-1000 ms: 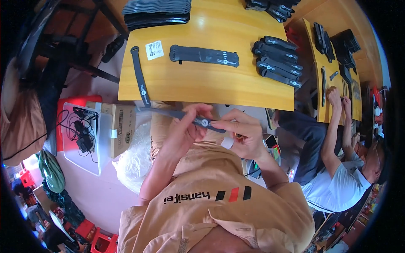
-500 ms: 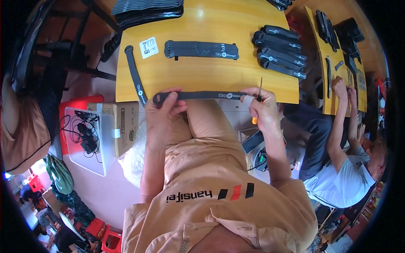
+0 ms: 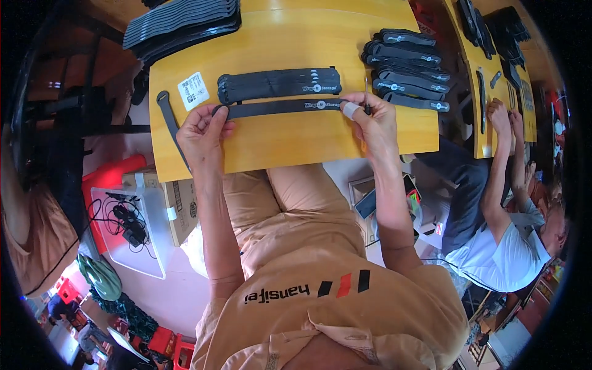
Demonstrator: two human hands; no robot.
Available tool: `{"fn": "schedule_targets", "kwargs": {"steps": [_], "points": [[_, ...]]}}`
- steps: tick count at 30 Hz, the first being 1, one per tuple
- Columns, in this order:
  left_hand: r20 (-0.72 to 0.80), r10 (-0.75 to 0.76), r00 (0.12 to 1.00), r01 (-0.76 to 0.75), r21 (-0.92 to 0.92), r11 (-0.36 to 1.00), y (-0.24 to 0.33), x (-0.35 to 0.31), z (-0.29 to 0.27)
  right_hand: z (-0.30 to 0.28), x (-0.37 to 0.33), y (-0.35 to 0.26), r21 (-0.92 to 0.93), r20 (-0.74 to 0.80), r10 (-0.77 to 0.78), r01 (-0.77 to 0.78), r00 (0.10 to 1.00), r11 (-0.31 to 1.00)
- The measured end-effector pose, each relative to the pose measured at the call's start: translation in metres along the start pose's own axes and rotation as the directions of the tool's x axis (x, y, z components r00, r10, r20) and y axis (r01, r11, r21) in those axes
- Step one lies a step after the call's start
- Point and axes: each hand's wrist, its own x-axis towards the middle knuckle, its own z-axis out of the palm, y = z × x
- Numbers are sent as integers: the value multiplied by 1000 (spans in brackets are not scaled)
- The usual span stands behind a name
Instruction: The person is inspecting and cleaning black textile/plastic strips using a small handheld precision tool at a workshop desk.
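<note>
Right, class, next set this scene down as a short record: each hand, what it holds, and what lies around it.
Left hand: pinching the left end of the held strap
Right hand: holding its right end, plus an orange-handled tool, mostly hidden
Held strap: black, stretched nearly straight
Just beyond: stack of black straps
Left of stack: white label, single strap
Right of stack: black bundles
Surface: yellow table

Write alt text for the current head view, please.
A person's left hand and right hand hold a printed black strap by its ends over a wooden table, in front of a strap stack. More black straps lie to the right.
</note>
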Motion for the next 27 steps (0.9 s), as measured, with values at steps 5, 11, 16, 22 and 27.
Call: {"fn": "schedule_targets", "kwargs": {"steps": [5,11,16,22,27], "points": [[-45,41,998,-37,86,996,-2,11,8,4,16,3,-15,-33,50,-50,998,999],[-99,26,995,-16,103,995,-6,17,15,7,28,14,-60,-75,-10,6,997,998],[-91,18,996,-9,104,995,-8,19,15,9,31,16,-73,-99,-29,21,995,997],[-97,7,995,4,116,993,-7,20,15,13,31,16,-98,-121,-23,11,992,995],[-106,12,994,4,145,989,-8,19,11,15,34,21,-75,-92,-62,55,994,996]]}}
